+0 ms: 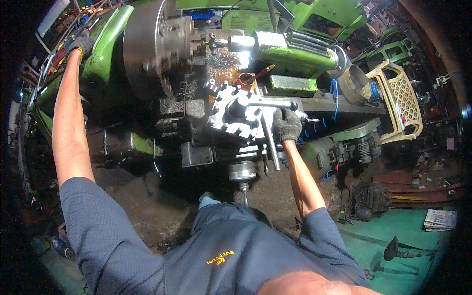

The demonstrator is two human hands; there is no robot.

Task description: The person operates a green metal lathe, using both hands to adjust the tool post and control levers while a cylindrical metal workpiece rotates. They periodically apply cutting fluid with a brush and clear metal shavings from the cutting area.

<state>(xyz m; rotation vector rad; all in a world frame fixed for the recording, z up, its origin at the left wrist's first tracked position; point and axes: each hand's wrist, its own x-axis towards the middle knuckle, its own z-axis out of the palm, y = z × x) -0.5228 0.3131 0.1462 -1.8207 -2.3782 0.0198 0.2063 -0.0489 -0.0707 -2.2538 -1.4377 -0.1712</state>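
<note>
I stand over a green metal lathe point(295, 54). My left hand point(80, 45), in a grey glove, reaches up to the left and rests on the green headstock housing point(105, 54), fingers curled on its top. My right hand point(286, 125), also gloved, is closed around a steel lever point(269, 135) beside the square tool post point(241, 115). The large grey chuck point(157, 44) holds a round workpiece point(241, 43) that runs right toward the tailstock.
A small copper-coloured cup with a brush point(248, 78) sits behind the tool post. A cream plastic chair point(398, 101) stands to the right. A handwheel point(242, 171) sticks out toward me. The green floor at the right holds a folded newspaper point(439, 220) and scattered machine parts.
</note>
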